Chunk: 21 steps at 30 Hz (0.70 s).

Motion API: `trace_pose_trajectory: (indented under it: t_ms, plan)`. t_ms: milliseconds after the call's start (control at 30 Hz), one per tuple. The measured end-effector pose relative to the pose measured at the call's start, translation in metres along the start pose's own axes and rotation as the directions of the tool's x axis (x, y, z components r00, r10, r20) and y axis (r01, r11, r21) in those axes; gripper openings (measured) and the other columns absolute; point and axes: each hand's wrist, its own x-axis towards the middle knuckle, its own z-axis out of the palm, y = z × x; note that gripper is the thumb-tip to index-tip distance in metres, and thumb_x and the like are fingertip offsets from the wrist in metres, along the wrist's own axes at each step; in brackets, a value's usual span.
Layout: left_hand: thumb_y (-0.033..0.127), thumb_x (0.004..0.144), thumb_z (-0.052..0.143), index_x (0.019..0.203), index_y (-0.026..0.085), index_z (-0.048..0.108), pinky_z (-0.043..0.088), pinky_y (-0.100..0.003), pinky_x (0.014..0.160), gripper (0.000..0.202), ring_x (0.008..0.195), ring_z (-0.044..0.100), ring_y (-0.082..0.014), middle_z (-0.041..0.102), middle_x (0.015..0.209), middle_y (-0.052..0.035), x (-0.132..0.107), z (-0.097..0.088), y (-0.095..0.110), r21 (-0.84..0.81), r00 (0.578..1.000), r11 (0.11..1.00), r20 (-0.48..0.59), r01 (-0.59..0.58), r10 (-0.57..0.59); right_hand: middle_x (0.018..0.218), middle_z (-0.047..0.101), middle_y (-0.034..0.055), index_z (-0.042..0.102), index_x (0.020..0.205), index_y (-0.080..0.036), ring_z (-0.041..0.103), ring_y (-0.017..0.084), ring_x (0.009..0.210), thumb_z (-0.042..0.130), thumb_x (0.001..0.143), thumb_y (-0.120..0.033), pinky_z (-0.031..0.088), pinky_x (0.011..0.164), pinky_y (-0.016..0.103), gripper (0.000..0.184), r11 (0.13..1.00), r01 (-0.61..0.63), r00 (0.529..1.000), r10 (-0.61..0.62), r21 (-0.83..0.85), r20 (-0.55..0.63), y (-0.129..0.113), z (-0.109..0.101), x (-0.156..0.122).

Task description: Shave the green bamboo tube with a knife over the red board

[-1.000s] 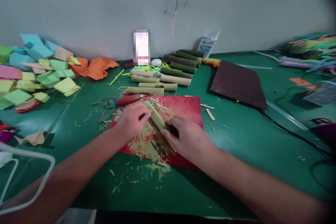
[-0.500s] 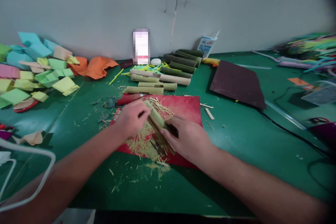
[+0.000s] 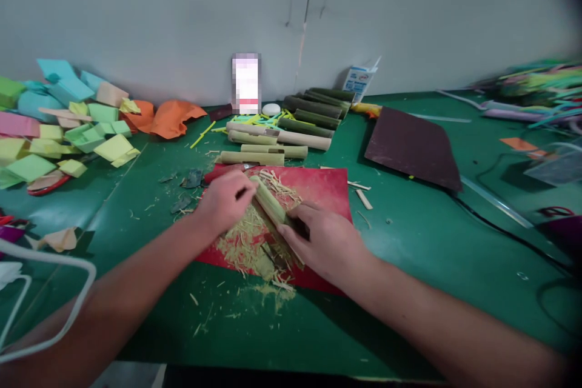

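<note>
A pale green bamboo tube (image 3: pixel 271 201) lies slantwise over a red sheet (image 3: pixel 325 185). My right hand (image 3: pixel 325 242) is closed around its near part, thumb on one side and fingers on the other. At the tube's far end is my left hand (image 3: pixel 227 197), curled shut with the fingertips against the tube's edge; anything inside that fist is hidden. Shavings and pale dust (image 3: pixel 245 242) cover much of the sheet beneath. A red-handled tool (image 3: pixel 222 173) rests just beyond my left hand, partly covered by it.
Cut bamboo pieces (image 3: pixel 252 159) lie in rows behind the sheet, near a phone (image 3: pixel 247 85) against the wall. Folded coloured papers (image 3: pixel 95 127) pile up at left. A dark brown sheet (image 3: pixel 413 148) and a black cable (image 3: pixel 509 233) are at right. A white cable (image 3: pixel 86 297) loops at front left.
Both hands keep nearly the same hold on the bamboo tube. My left hand has shifted slightly at its far end. The whole view has moved a little.
</note>
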Motion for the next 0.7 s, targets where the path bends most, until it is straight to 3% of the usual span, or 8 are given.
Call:
trace_pose_trajectory:
  t_ms: [100, 200, 233, 333, 367, 500, 567, 700]
  plan:
    - [0.015, 0.085, 0.053, 0.083, 0.014, 0.063, 0.049, -0.027, 0.070, 0.010, 0.074, 0.060, -0.0136, 0.064, 0.081, -0.0061, 0.000, 0.000, 0.000, -0.067, 0.992, 0.997, 0.117, -0.038, 0.046, 0.081, 0.061, 0.0032, 0.060, 0.082, -0.019, 0.056, 0.015, 0.068, 0.048, 0.085, -0.036, 0.035, 0.056, 0.026, 0.020, 1.000, 0.013, 1.000, -0.013, 0.016, 0.004, -0.001, -0.001, -0.001]
    - [0.016, 0.083, 0.056, 0.076, 0.014, 0.062, 0.049, -0.029, 0.071, 0.009, 0.075, 0.060, -0.0151, 0.064, 0.078, -0.0063, -0.001, 0.001, 0.003, 0.014, 1.000, 1.000, -0.022, 0.005, -0.004, 0.082, 0.061, 0.0033, 0.060, 0.084, -0.019, 0.056, 0.015, 0.068, 0.048, 0.085, -0.037, 0.035, 0.055, 0.026, 0.021, 1.000, 0.000, 1.000, 0.000, 0.017, -0.007, -0.001, 0.000, -0.001]
    - [0.016, 0.083, 0.056, 0.076, 0.013, 0.062, 0.049, -0.029, 0.071, 0.010, 0.075, 0.060, -0.0152, 0.064, 0.079, -0.0065, -0.001, 0.002, 0.006, 0.017, 1.000, 1.000, -0.014, 0.008, -0.007, 0.082, 0.061, 0.0032, 0.060, 0.084, -0.019, 0.056, 0.015, 0.068, 0.048, 0.085, -0.037, 0.035, 0.055, 0.027, 0.021, 1.000, 0.000, 1.000, 0.000, 0.017, -0.006, 0.000, 0.000, 0.000]
    - [0.013, 0.084, 0.053, 0.084, 0.014, 0.063, 0.049, -0.026, 0.069, 0.010, 0.075, 0.060, -0.0138, 0.064, 0.080, -0.0063, -0.002, 0.003, 0.012, -0.074, 0.988, 0.997, 0.148, -0.022, 0.033, 0.080, 0.060, 0.0026, 0.059, 0.081, -0.020, 0.055, 0.015, 0.068, 0.051, 0.083, -0.036, 0.035, 0.056, 0.026, 0.018, 1.000, 0.012, 1.000, -0.012, 0.025, 0.006, 0.002, 0.003, 0.001]
    - [0.012, 0.084, 0.053, 0.084, 0.014, 0.063, 0.049, -0.026, 0.069, 0.010, 0.075, 0.060, -0.0134, 0.064, 0.080, -0.0060, -0.002, 0.002, 0.010, -0.092, 0.987, 0.995, 0.155, -0.029, 0.043, 0.080, 0.060, 0.0025, 0.058, 0.080, -0.020, 0.054, 0.015, 0.067, 0.051, 0.083, -0.036, 0.035, 0.056, 0.026, 0.018, 1.000, 0.012, 1.000, -0.012, 0.027, 0.001, 0.003, 0.003, 0.001]
    - [0.015, 0.082, 0.056, 0.078, 0.014, 0.063, 0.049, -0.029, 0.075, 0.008, 0.078, 0.061, -0.0149, 0.065, 0.081, -0.0058, 0.003, -0.002, -0.004, 0.011, 0.999, 0.999, 0.006, 0.046, -0.046, 0.076, 0.058, 0.0015, 0.057, 0.079, -0.020, 0.051, 0.014, 0.063, 0.053, 0.081, -0.039, 0.034, 0.054, 0.026, 0.019, 0.999, 0.000, 1.000, 0.000, 0.046, -0.005, 0.004, 0.004, 0.001]
    - [0.015, 0.082, 0.057, 0.078, 0.014, 0.064, 0.049, -0.029, 0.076, 0.008, 0.078, 0.061, -0.0152, 0.065, 0.082, -0.0062, 0.002, -0.002, -0.004, 0.021, 0.997, 0.997, -0.010, 0.072, -0.071, 0.075, 0.057, 0.0012, 0.057, 0.079, -0.020, 0.050, 0.013, 0.062, 0.055, 0.080, -0.038, 0.033, 0.053, 0.026, 0.018, 0.999, -0.003, 1.000, 0.003, 0.052, -0.001, 0.004, 0.004, 0.000]
    - [0.014, 0.085, 0.052, 0.084, 0.013, 0.064, 0.048, -0.025, 0.071, 0.012, 0.076, 0.060, -0.0129, 0.064, 0.080, -0.0057, -0.002, 0.002, 0.007, -0.071, 0.988, 0.997, 0.154, 0.014, -0.003, 0.075, 0.057, 0.0013, 0.055, 0.076, -0.020, 0.050, 0.013, 0.062, 0.055, 0.079, -0.035, 0.033, 0.052, 0.026, 0.015, 0.999, 0.006, 1.000, -0.006, 0.045, -0.004, 0.003, 0.003, 0.000]
